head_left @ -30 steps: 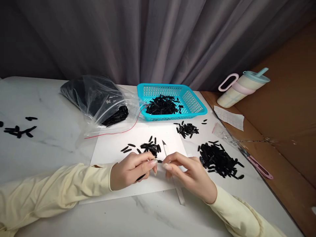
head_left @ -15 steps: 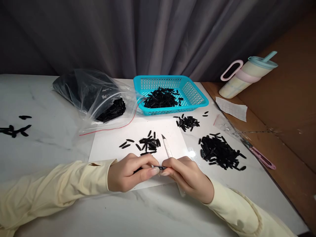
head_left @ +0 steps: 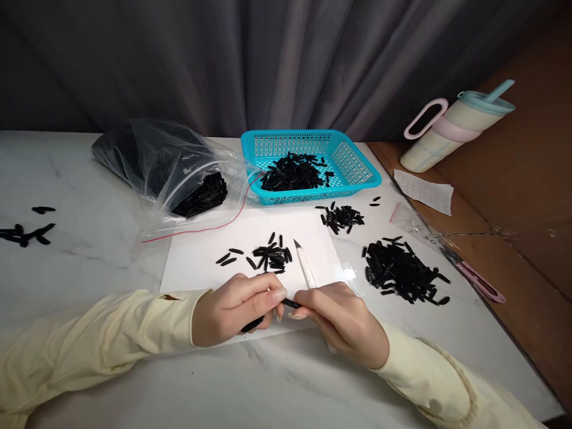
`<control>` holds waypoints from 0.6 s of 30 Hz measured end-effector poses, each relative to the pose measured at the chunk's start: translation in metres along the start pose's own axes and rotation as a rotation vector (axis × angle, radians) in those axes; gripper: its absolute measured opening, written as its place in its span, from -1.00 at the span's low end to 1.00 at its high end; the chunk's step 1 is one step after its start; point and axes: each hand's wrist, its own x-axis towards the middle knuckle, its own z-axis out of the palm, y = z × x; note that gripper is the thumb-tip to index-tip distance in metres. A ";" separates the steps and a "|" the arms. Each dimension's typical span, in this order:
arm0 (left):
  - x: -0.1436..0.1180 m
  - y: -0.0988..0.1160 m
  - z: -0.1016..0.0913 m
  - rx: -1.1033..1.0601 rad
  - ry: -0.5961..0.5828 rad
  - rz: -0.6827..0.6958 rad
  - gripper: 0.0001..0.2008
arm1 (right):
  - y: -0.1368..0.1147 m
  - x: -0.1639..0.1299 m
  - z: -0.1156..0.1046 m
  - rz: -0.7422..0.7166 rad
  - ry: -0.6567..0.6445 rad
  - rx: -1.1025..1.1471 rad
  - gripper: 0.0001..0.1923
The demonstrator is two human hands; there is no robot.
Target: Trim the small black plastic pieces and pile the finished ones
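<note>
We judge the trimming of one black strip (head_left: 292,304) to be in hand, low over the white sheet (head_left: 201,262) on the counter (head_left: 89,262); our left hand (head_left: 232,310) pinches it, our right hand (head_left: 346,322) closes its grip on the white knife (head_left: 305,266) and touches the strip's end; next calls for a steady blade; beyond lie the loose pile (head_left: 272,257) and the blue basket (head_left: 357,167).

Under your sleeves of soft, matt cream cloth lies a glossy white marble-look bench (head_left: 89,262), smooth enough to catch a glare. On it rests a flat matt white paper sheet (head_left: 201,268). The small black strips (head_left: 272,259) look like dull plastic. The turquoise perforated basket (head_left: 357,173) is smooth plastic, the clear crinkled bag (head_left: 170,167) shiny film, the grey curtain (head_left: 268,59) matt cloth.
</note>
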 end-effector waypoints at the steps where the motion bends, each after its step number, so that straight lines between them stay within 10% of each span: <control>1: 0.000 0.000 0.000 -0.009 -0.001 -0.004 -0.72 | 0.000 0.000 0.000 -0.002 -0.006 -0.001 -0.69; 18: -0.003 -0.001 0.004 -0.009 0.020 0.010 -0.74 | 0.002 0.002 0.000 -0.004 -0.089 0.041 -0.70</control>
